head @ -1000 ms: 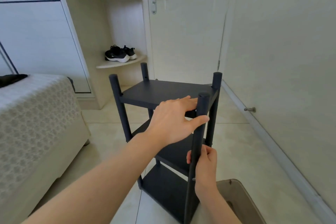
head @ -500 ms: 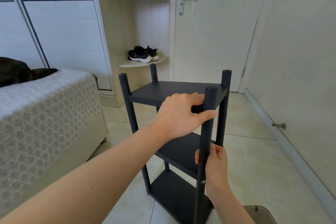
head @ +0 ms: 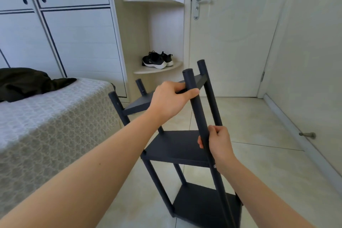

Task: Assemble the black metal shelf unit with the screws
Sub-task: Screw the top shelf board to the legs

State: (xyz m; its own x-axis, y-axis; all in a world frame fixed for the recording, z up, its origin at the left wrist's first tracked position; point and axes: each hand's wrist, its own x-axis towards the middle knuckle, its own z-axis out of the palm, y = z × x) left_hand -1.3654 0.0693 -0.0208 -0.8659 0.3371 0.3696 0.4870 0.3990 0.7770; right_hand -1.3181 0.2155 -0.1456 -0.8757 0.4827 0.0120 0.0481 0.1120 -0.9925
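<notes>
While the left hand grips the tilted shelf, a bed stands near.

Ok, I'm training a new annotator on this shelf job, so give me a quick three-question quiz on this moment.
1. True or false: the black shelf unit stands straight upright.
2. The right hand grips: A) a shelf board, B) the near post, C) a screwdriver.
3. Fill in: the left hand curls over the edge of the ___ shelf board.

Key:
1. False: it leans towards the bed side.
2. B.
3. Top.
</notes>
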